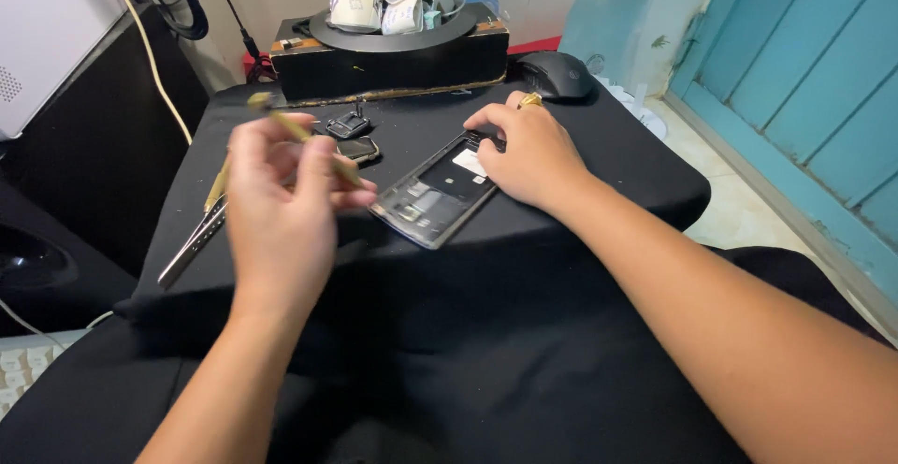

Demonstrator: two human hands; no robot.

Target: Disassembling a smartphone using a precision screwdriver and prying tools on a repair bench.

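On the left side of the black-draped desk (599, 146), a pair of metal tweezers (192, 239) is lying near the edge, and I am judging that a careless sweep of the forearm could be knocking them off onto the floor. Just right of them, my left hand (281, 202) is pinching a thin yellowish tool (309, 141) between its fingertips, raised above the cloth; it is showing blurred, so I am suspecting the grip could be slipping and the tip could be dropping onto the small dark parts (351, 137) lying loose behind it. Those parts are sitting unsecured on black fabric, so I am thinking they could be getting lost against it. Moving right, the opened phone (435, 193), its back cover off and insides exposed, is resting flat at mid-desk. My right hand (533, 151) is pressing its far end, fingers curled over the frame, not closed around it. If that pressure is easing while the tool is coming in, I am fearing the phone could be sliding or the exposed board getting scratched. Farther right, a black mouse (554, 76) is sitting well clear.
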